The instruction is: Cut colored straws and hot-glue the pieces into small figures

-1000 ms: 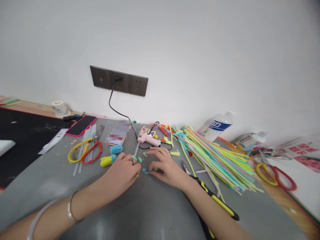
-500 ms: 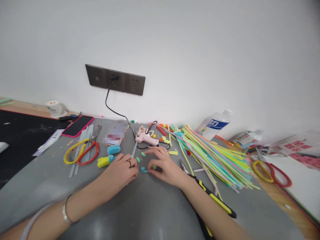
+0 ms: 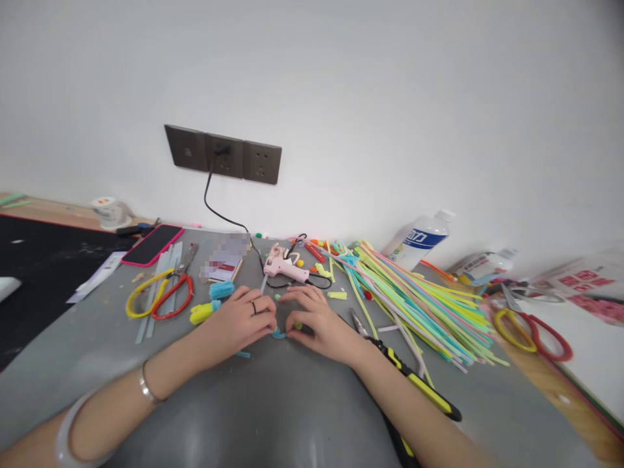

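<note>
"If pulled from both ends, likely to lose its bend, that small blue pipe-cleaner curl (image 3: 279,334)?"

"Quite likely, being so short. Look between the hands, down on the grey tabletop (image 3: 292,416)."

"And how open, those hands?"

"Right hand (image 3: 319,325): thumb and forefinger nearly closed on one end of the curl, with the other fingers loosely bent above. Left hand (image 3: 238,322): fingers curled in, tips right at the other end. Gripping or merely touching? Cannot tell."

"Any risk from uneven pressure?"

"Probably. Squeeze too hard on one side and flatten the fuzz or kink the wire; hold too lightly and lose the piece among the scraps, such as the green bit (image 3: 277,297) just beyond."

"Worried about the pink glue gun (image 3: 280,266)?"

"Somewhat. Lying close beyond the fingers, with a black cord (image 3: 221,213) running up to the wall socket (image 3: 224,155). Perhaps hot, though impossible to see. Reach forward carelessly and risk a burn, or snag the cord and drag the gun."

"Anything by the right forearm?"

"Needle-nose pliers (image 3: 414,379), partly beneath. Shift the arm sideways and maybe nudge them into the pipe cleaners (image 3: 409,292), jolting the pinch too."
</note>
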The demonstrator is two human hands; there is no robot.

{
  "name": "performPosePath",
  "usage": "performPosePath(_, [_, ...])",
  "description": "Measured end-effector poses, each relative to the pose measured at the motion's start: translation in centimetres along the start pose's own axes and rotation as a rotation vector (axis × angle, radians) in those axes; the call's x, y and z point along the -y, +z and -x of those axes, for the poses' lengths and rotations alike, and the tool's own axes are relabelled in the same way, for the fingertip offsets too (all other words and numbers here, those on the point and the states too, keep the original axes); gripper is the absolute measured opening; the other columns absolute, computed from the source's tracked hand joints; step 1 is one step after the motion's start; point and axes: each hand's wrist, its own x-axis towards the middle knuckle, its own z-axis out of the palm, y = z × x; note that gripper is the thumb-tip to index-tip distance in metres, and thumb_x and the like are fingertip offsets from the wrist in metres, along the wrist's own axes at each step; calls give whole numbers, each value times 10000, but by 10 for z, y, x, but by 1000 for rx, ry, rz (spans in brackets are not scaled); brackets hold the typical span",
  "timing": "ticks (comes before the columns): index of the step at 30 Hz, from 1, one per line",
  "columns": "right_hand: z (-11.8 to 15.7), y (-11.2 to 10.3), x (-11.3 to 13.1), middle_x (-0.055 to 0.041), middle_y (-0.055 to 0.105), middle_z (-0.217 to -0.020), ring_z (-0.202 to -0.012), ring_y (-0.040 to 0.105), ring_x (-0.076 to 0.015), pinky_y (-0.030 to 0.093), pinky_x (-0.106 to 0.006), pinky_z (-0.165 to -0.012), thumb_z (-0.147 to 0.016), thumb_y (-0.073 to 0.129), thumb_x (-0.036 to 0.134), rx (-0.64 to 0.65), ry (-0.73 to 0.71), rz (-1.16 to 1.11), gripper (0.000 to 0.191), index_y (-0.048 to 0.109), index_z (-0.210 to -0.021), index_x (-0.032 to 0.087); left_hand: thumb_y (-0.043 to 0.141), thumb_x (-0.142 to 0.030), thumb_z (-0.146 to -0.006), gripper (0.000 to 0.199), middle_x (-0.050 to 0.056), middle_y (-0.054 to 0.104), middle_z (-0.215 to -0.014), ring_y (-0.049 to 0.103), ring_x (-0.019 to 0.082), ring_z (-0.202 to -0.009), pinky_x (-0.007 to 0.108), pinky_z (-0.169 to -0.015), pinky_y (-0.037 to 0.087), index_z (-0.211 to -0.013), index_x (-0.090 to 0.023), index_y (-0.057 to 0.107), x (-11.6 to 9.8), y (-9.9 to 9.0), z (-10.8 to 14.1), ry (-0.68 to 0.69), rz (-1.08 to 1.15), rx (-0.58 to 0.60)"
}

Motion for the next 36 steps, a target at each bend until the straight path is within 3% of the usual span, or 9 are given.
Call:
performPosePath(13, [-1,-2,3,-56,591,-1301,-1318,426,-239,305,-486,-1107,-871,685,173,23,-10,24,78,664,-827,234,572,-180,-959,107,5,673,-959,558,171,-934,322,-848,332,-904,-217,656,1,6,-2,-16,72,81])
performPosePath(19, [0,-2,2,-63,592,-1305,-1328,423,-245,306,-492,-1108,-877,680,176,20,-13,8,73,660,-829,227,624,-200,-936,14,12,680,-966,570,181,-950,324,-861,318,-941,-197,636,0,5,-1,-53,86,83])
performPosePath(27, [0,-2,2,-67,595,-1303,-1326,425,-250,303,-500,-1109,-878,679,180,23,-12,10,65,670,-839,230,631,-240,-939,64,0,689,-957,576,177,-963,311,-858,318,-954,-239,693,4,6,-1,-144,232,111])
performPosePath(36, [0,-1,3,-62,591,-1306,-1330,425,-255,291,-520,-1116,-879,680,188,26,-5,10,62,670,-842,237,637,-239,-934,109,-7,682,-915,569,168,-907,323,-838,307,-891,-254,736,4,8,-2,-170,250,130])
